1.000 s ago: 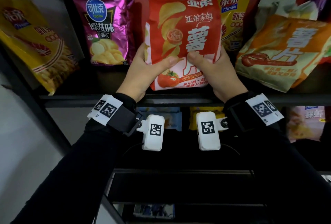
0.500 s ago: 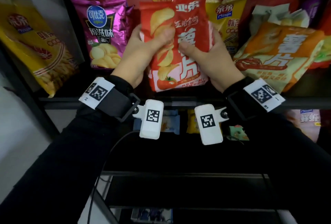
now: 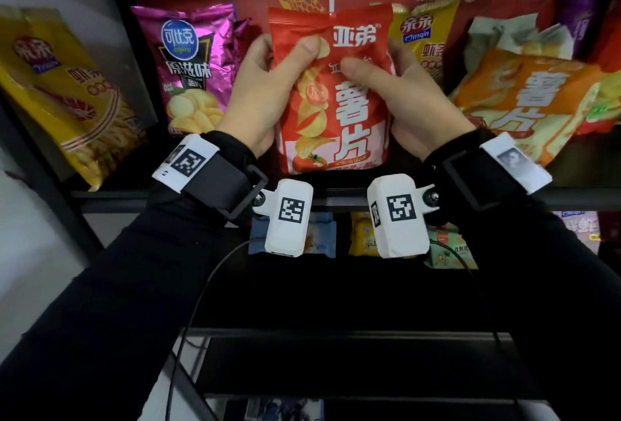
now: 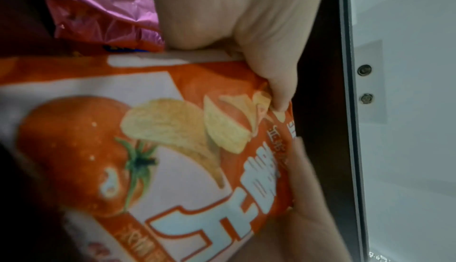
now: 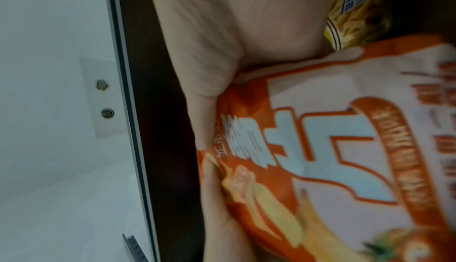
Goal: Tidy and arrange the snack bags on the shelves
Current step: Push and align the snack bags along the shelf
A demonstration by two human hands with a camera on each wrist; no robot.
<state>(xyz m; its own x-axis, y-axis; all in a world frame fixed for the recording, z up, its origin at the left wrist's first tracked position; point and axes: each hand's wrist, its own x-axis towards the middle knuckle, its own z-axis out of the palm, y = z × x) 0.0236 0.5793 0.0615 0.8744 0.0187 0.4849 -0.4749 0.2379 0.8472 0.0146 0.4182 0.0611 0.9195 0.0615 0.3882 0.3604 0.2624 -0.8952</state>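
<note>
The left hand [image 3: 258, 94] gripped the left edge of the red tomato chip bag [image 3: 339, 111], thumb pressed on its front, fingers curled behind. The right hand [image 3: 413, 101] pinched the right edge likewise, thumb on the front. The bag stood upright between them at the front of the upper shelf [image 3: 111, 197], between a pink chip bag [image 3: 191, 67] and a yellow snack bag [image 3: 423, 37]. An orange chip bag [image 3: 524, 97] leaned farther right.

The red chip bag [image 3: 336, 91] reads "亚弟 薯片"; the purple bag [image 3: 191, 67] reads "可比克 原滋味".
</note>
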